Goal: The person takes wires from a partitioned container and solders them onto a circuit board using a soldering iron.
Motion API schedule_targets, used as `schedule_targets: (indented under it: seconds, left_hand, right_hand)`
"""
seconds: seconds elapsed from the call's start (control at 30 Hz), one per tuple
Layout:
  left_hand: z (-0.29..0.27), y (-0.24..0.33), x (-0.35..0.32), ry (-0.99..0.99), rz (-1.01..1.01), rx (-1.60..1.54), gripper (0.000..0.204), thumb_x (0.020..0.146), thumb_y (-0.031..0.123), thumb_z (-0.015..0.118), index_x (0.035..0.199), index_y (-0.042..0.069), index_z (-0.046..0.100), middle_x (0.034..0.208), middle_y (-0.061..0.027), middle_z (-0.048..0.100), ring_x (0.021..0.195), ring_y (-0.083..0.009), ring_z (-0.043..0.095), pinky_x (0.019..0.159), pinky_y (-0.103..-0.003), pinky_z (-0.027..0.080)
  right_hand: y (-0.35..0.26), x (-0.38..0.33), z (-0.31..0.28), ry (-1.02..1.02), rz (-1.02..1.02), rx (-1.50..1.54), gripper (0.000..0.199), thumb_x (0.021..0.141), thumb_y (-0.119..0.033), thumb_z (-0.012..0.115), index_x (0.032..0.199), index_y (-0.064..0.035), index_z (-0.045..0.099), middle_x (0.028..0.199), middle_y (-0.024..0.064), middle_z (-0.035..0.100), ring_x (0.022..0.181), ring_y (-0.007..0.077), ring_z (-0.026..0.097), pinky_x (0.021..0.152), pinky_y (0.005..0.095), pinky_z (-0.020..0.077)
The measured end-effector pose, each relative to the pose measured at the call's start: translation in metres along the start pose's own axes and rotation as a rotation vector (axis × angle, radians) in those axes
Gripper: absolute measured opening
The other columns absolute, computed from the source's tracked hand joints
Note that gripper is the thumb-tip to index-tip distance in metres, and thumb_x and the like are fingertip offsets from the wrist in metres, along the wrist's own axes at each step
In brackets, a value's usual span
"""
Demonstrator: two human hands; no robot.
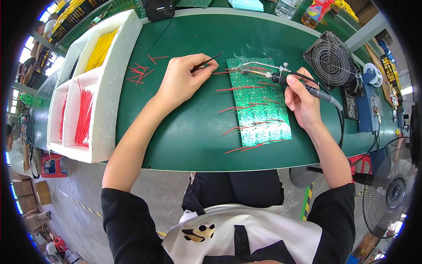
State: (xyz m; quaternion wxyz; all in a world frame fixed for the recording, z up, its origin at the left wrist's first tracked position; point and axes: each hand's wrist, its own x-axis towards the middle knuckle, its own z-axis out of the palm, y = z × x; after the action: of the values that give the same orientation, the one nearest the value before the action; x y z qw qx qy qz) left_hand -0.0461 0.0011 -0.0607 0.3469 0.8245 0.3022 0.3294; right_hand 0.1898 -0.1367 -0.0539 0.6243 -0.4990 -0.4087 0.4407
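Left hand [187, 78] pinches dark tweezers [206, 63] left of the circuit board [263, 115]; right hand [304, 100] grips a soldering iron [313, 91] over its right edge.
Board probably light, stiff: take its edges. Red wires [239, 108] across it look bendy; tip contact is unclear.

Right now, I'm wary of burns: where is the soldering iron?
In the head view, the soldering iron is right of centre in the right hand, pointing left over the circuit board.

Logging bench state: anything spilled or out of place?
A few red wires lie loose and crisscrossed on the green tabletop, right of the white foam box. They look stray because other red wires sit gathered inside it; possibly deliberate.
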Motion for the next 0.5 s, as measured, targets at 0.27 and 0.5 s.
schedule_targets:
  seconds: [0.27,0.5]
  left_hand:
    - [-0.0001,0.0,0.0004,-0.012,-0.008,0.003,0.01,0.081,0.006,0.06,0.087,-0.002,0.063,0.059,0.0033,0.047,0.054,-0.0025,0.033,0.047,-0.02,0.029]
    - [-0.0007,0.0012,0.0003,-0.011,0.009,0.016,0.01,0.081,0.006,0.06,0.086,-0.002,0.063,0.059,0.0024,0.048,0.054,-0.0027,0.033,0.047,-0.02,0.029]
  right_hand:
    - [-0.0008,-0.0001,0.0019,0.002,-0.001,-0.02,0.019,0.085,-0.018,0.062,0.077,-0.0077,0.047,0.053,0.0048,0.052,0.04,0.0057,0.043,0.035,0.0179,0.029]
    - [0.0006,0.0011,0.0007,-0.002,-0.01,-0.024,0.019,0.085,-0.018,0.061,0.077,-0.008,0.047,0.051,0.0044,0.051,0.038,0.0053,0.04,0.034,0.0181,0.0269]
